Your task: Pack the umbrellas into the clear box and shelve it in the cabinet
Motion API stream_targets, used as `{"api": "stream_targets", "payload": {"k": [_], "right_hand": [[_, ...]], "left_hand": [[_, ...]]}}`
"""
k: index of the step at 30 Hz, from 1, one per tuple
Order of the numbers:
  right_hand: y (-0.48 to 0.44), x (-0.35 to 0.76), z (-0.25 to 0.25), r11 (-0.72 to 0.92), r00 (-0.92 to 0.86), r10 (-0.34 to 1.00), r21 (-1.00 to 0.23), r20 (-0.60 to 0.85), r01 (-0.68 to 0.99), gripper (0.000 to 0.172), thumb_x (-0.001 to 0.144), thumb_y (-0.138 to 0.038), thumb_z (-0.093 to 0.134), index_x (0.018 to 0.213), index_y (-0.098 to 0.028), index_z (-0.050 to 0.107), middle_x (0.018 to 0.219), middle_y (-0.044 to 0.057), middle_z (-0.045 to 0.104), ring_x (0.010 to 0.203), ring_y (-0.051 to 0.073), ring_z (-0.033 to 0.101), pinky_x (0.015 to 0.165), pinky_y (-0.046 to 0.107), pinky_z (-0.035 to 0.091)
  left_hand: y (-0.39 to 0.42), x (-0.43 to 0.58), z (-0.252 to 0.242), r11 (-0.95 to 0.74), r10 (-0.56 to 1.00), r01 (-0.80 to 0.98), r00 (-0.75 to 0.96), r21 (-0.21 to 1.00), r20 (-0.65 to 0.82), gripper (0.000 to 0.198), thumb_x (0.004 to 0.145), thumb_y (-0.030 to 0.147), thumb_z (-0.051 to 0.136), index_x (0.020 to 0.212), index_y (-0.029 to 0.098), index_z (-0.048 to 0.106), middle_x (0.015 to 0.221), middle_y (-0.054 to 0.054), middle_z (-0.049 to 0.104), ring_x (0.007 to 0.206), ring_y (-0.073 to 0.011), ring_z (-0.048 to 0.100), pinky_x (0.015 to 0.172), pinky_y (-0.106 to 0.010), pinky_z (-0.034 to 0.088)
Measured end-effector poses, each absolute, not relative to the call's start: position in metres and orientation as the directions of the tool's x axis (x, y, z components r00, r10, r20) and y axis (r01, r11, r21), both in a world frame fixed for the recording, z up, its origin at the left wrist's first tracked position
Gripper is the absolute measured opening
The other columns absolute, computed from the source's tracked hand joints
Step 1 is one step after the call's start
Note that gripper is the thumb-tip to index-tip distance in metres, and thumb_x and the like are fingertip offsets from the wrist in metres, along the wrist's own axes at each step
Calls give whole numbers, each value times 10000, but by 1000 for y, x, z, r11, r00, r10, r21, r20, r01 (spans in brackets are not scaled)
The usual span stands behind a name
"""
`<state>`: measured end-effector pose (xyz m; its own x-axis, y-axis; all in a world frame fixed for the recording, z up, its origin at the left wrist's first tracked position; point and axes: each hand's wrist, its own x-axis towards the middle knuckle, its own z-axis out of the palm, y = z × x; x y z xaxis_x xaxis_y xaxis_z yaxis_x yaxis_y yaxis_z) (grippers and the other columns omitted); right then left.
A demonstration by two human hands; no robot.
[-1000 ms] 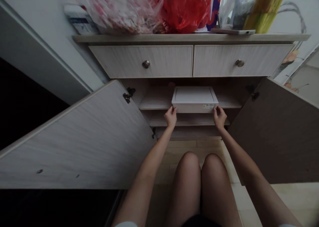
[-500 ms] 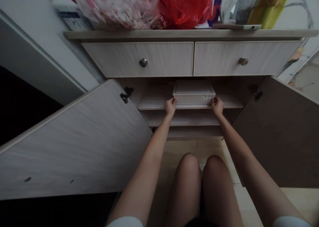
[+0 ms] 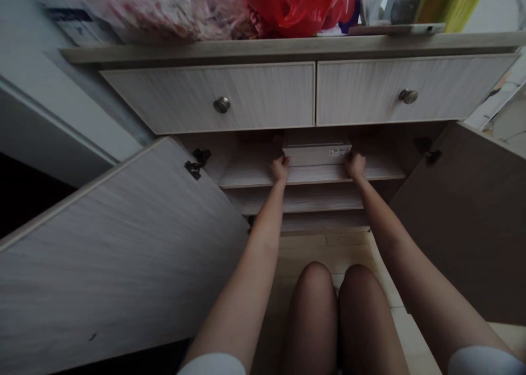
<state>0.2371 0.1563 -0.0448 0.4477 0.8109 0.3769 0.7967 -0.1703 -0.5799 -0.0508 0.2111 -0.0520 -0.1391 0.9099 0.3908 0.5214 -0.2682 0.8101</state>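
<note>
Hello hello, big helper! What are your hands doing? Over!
Left hand, right hand at front of white box. Box on cabinet shelf, under drawers. Left door, right door swung open.

A white box point(image 3: 316, 155) sits on the cabinet's pale wooden shelf point(image 3: 250, 175).

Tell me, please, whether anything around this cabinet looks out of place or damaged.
Little stands out. The plastic bags are heaped untidily on top of the cabinet, and the open left door has a small dark mark near its lower edge, possibly a scuff. The white box looks undamaged.
</note>
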Motion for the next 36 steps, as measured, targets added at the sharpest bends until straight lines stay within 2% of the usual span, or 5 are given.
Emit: {"api": "stream_targets", "payload": {"k": [8,24,30,33,36], "right_hand": [[185,244,-56,-51,473,756,-679,453,733,405,926,-413,454,982,-105,711,879,213,700,969,335,645,861,444,476],[213,253,-55,-54,464,793,-713,395,699,318,874,-362,535,898,-122,743,833,217,690,1037,372,633,921,512,472],[177,255,-40,-20,428,828,-743,363,669,327,865,-369,561,1010,-123,722,974,201,719,1054,345,651,940,476,488],[112,252,-43,168,423,762,-781,490,601,501,888,-476,521,1231,-126,624,1150,177,695,1079,290,652,951,452,508],[13,251,-52,337,428,713,-806,556,486,540,880,-582,518,1234,-185,610,1125,145,706,1028,261,676,934,459,530]], "left_hand": [[236,-50,-48,-205,900,582,-203,787,385,159,819,239,649,692,153,689,786,-151,723,922,-275,688,770,-304,456],[261,-53,-44,-218,922,599,-134,771,364,255,793,248,646,548,196,604,650,-130,678,871,-277,672,711,-315,437],[237,-58,-20,-178,917,617,-179,767,357,193,822,316,657,749,144,706,878,-196,737,1007,-317,687,820,-357,494],[190,-72,-20,-284,857,531,-233,799,459,284,834,382,648,919,124,733,993,-187,748,1024,-300,693,880,-364,514],[114,-98,-30,-376,793,446,-299,812,531,385,855,495,569,921,154,734,986,-150,761,964,-257,713,875,-360,542]]}}
